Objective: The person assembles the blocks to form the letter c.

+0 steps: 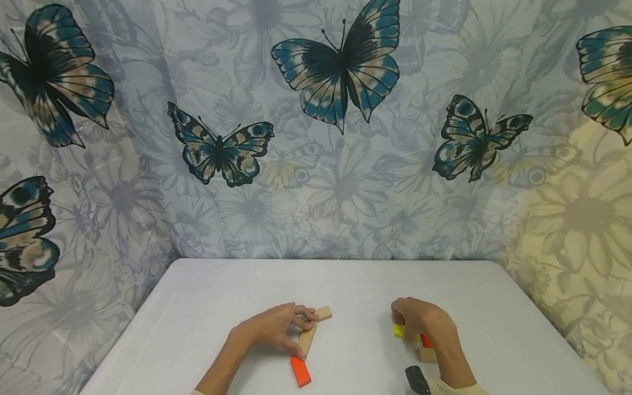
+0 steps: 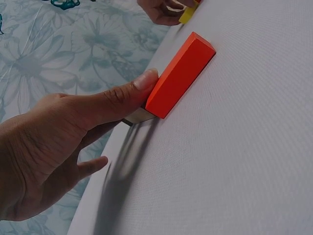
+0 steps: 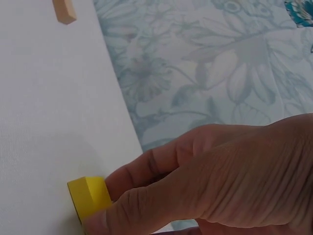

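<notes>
A: Where does the yellow block (image 3: pixel 89 196) lie?

B: In the right hand (image 1: pixel 423 318), thumb and forefinger clamped on it, well to the right of the row of three. Whether it touches the table (image 1: pixel 355 285), I cannot tell from here.

A: And the row?

B: Nearest the person, the orange block (image 1: pixel 300 372); beyond it, the middle plank (image 1: pixel 308 339); last, the far plank (image 1: pixel 324 313), turned toward the right. The left hand (image 1: pixel 278 326) is nearer to all three, its thumb and fingers spread apart, reaching along the middle plank, the thumb at the join with the orange block.

A: So the key relation is the gap?

B: Yes: yellow block right, row left, with the far plank's free end pointing toward that side. The yellow block's long axis is hidden by the hand.

A: Its appearance?

B: Bright yellow, flat-faced and crisp-edged, one visible face lighter than the other. The orange block is a smooth oblong; both planks are pale, plain wood.
</notes>
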`<act>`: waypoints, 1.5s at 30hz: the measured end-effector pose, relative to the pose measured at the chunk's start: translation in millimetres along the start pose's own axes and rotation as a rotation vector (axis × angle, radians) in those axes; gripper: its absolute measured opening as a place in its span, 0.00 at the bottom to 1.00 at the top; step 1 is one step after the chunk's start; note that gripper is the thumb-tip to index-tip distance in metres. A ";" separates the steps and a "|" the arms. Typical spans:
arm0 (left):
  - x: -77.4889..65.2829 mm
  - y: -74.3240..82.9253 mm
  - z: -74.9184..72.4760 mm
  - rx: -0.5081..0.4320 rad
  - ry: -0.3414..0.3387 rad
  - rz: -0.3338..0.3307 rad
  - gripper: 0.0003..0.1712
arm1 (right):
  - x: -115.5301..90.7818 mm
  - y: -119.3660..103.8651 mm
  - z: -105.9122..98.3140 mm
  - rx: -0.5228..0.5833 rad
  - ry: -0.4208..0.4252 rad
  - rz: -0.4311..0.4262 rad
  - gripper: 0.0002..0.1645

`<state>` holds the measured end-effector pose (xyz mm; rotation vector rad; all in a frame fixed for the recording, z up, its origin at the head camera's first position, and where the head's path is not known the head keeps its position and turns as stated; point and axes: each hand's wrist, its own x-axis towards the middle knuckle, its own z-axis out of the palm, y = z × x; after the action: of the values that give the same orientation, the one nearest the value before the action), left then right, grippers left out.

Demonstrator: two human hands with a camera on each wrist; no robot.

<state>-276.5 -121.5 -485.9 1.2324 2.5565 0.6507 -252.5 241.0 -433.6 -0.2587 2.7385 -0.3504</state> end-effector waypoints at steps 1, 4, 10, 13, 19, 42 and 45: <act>0.2 -0.3 0.3 -0.003 -0.002 -0.006 0.40 | 0.1 -0.1 0.2 -0.002 0.002 0.000 0.25; 0.3 -1.6 2.1 0.005 0.001 -0.006 0.40 | 1.1 -1.0 0.4 -0.007 0.001 0.004 0.23; 0.1 -1.3 2.8 0.007 0.006 -0.009 0.40 | 5.9 -1.9 0.8 -0.015 -0.006 0.006 0.19; 0.3 -0.9 2.0 0.006 0.003 -0.016 0.41 | 7.8 -1.2 0.4 -0.014 -0.006 -0.002 0.17; 0.6 -0.9 1.0 0.008 -0.002 -0.020 0.41 | 5.9 -5.6 -3.8 -0.001 0.001 -0.031 0.16; 0.1 1.1 0.7 0.005 -0.008 -0.039 0.40 | 11.3 -20.7 -5.5 0.010 0.122 -0.369 0.14; 0.4 0.7 1.2 0.008 -0.006 -0.032 0.40 | 13.4 -25.1 -3.4 -0.025 0.152 -0.427 0.13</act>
<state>-275.8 -120.5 -486.6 1.1914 2.5704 0.6293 -262.8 214.8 -428.1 -0.8613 2.8209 -0.4631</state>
